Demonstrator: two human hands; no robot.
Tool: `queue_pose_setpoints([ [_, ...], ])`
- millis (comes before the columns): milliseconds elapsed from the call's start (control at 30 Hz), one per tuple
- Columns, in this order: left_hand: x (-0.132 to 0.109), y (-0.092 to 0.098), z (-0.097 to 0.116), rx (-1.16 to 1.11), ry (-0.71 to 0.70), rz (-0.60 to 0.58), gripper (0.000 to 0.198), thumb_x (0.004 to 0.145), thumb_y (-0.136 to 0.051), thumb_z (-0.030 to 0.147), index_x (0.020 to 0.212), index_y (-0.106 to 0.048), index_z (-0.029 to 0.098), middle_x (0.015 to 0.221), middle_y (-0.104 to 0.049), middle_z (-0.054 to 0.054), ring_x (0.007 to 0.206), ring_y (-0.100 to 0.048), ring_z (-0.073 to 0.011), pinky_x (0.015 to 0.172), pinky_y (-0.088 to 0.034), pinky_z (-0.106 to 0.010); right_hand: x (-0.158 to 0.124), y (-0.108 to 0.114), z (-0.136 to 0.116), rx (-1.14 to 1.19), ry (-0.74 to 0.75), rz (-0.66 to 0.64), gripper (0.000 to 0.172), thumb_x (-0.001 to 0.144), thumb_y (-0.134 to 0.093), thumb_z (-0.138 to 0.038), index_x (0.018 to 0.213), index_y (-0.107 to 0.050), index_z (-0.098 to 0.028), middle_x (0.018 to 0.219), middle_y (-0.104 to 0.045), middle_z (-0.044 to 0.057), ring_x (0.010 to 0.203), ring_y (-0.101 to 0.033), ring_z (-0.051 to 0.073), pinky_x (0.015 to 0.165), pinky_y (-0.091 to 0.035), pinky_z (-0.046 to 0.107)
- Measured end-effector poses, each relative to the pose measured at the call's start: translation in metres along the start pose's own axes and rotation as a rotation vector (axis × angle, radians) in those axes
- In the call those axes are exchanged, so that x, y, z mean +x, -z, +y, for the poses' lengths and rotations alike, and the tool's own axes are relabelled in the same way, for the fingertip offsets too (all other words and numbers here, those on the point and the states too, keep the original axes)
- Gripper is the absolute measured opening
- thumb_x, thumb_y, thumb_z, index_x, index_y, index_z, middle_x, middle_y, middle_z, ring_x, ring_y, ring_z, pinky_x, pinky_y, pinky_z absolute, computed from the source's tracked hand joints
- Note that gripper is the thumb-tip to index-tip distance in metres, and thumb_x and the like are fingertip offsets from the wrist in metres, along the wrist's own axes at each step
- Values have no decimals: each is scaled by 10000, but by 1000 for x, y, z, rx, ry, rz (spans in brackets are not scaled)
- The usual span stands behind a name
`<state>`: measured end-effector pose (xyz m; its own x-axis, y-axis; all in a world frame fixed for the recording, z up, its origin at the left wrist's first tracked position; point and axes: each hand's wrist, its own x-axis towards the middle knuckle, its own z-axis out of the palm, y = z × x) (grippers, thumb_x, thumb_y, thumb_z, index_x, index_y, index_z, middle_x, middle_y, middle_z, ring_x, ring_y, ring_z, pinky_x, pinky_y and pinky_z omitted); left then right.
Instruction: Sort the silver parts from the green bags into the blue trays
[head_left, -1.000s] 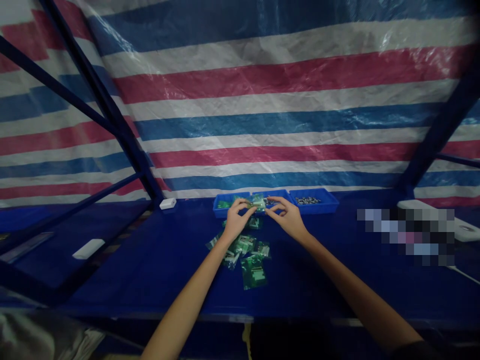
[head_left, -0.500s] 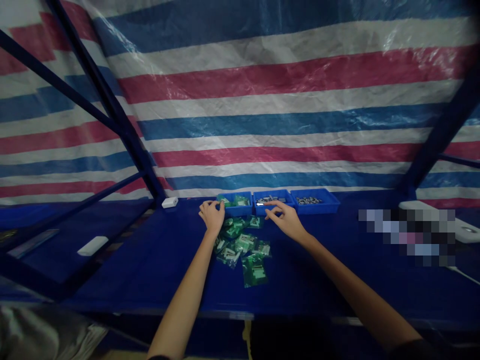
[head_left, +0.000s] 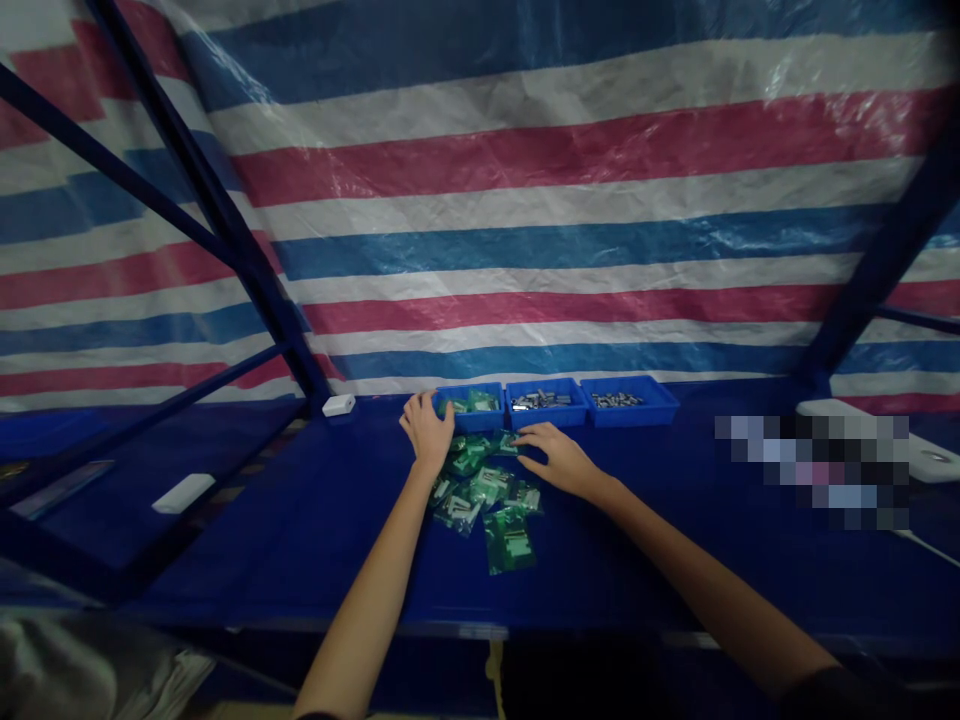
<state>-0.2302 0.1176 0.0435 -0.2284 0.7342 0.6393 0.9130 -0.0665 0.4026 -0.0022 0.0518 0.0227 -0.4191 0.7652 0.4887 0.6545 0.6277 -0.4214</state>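
Note:
My left hand [head_left: 429, 432] is at the left end of a blue bin [head_left: 480, 420], its fingers curved and thumb apart by the bin's corner. Small green-tinted clear packets [head_left: 481, 401] lie in that bin. My right hand [head_left: 559, 460] is open over the table, fingers stretched left and thumb apart below them. Its fingertips reach the edge of a small green packet [head_left: 508, 441]; whether they touch it I cannot tell. More such packets [head_left: 491, 484] lie in a loose pile between my forearms, with pale and metallic pieces inside. One packet [head_left: 510, 540] lies nearest me.
A middle blue bin [head_left: 551, 415] and a right blue bin [head_left: 645, 412] hold small metal parts. A white box [head_left: 339, 405] stands at the back left, a white block [head_left: 184, 493] further left. A white device [head_left: 885, 440] lies at right. A striped sheet [head_left: 555, 240] hangs behind.
My right hand has moved down and slightly left, from over the middle bin's front to the packets before it. My left hand stays at the left bin, its thumb and fingers a little further apart.

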Motion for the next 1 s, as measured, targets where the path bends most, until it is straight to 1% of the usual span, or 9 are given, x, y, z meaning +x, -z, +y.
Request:
queue_pose_setpoints([
  [133,-3,-3,3,-9,-231,-154,269,879,-422,349,868,-655,217,1038,-653,-70,1054,-522,-244,964,-290,-441,-2,-3,-1,-48,-13,-128,338,867,-492,-374,1168,-598,-265,1270,-545,88,1205,-451,257,945,-391,462],
  [233,-4,-6,3,17,-286,-236,346,900,-375,367,816,-664,197,959,-677,-76,1004,-544,-251,951,-287,-457,-1,-1,-1,-61,-44,-171,317,869,-489,-398,1118,-631,-263,1250,-562,84,1198,-459,256,937,-388,448],
  [400,-3,-2,6,-34,-272,-174,302,894,-402,350,835,-655,196,970,-661,-71,980,-549,-235,933,-296,-427,1,3,-4,-92,-86,-117,194,809,-591,-377,905,-696,-245,1063,-657,53,1048,-552,225,898,-406,391],
  [467,-4,4,13,-82,-296,-135,257,886,-427,333,869,-647,200,995,-643,-67,983,-546,-219,927,-298,-405,1,2,-5,-110,-105,-92,234,787,-618,-369,977,-676,-246,1125,-633,60,1075,-535,235,900,-405,405],
  [533,-7,9,23,-139,-362,-159,235,881,-444,329,874,-642,204,981,-631,-55,962,-549,-202,910,-310,-381,-1,-1,-5,-107,-113,-90,353,792,-607,-383,1120,-618,-253,1239,-570,80,1153,-486,254,928,-387,444],
  [633,-17,13,35,-223,-526,-357,243,883,-451,354,856,-645,211,934,-628,-29,935,-553,-184,882,-326,-357,-2,-6,-3,-74,-105,-118,387,831,-548,-400,1191,-577,-260,1290,-534,98,1206,-449,265,952,-366,481],
  [767,-29,7,40,-215,-668,-627,231,869,-483,377,917,-649,224,977,-635,-26,988,-527,-204,884,-321,-370,2,-8,3,-58,-111,-90,190,830,-564,-310,946,-693,-234,1208,-597,96,1155,-505,256,945,-387,439],
  [867,-33,1,37,-202,-662,-728,218,855,-512,369,971,-635,231,1018,-642,-27,1000,-519,-218,897,-312,-398,5,-6,7,-4,-79,-66,101,795,-600,-243,787,-696,-211,1089,-655,90,1080,-560,240,914,-414,388],
  [1000,-30,-2,34,-274,-615,-774,205,799,-598,354,963,-632,234,992,-652,-25,990,-526,-231,895,-321,-411,5,-4,11,122,-44,-74,78,789,-598,-255,805,-662,-215,921,-677,45,924,-609,199,841,-445,337],
])
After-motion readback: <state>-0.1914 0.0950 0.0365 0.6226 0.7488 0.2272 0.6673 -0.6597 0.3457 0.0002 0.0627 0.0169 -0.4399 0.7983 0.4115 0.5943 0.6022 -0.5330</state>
